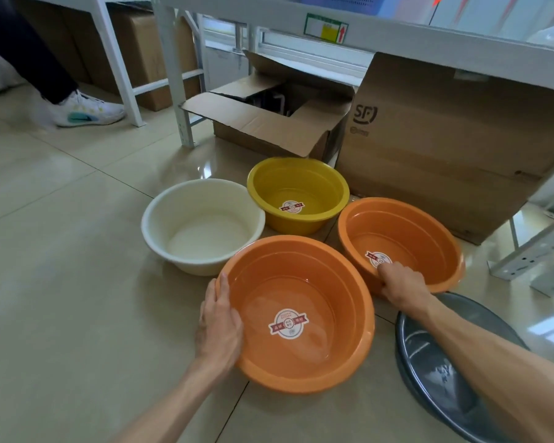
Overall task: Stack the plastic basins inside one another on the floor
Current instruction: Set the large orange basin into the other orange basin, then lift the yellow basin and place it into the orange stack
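Several plastic basins sit side by side on the tiled floor. The large orange basin [343,362] is nearest, with a round label on its bottom; my left hand [219,327] grips its left rim. A smaller orange basin [429,231] stands to its right, and my right hand [402,282] holds its near rim, fingers inside. Behind them are a white basin [160,231] and a yellow basin [301,183]. A dark grey basin [435,356] lies at the lower right, partly hidden under my right forearm.
An open cardboard box [269,123] and a large closed carton [445,148] stand just behind the basins under a white metal table frame [173,75]. Another person's shoe [87,110] is at the far left. A slotted metal frame [538,260] lies at the right.
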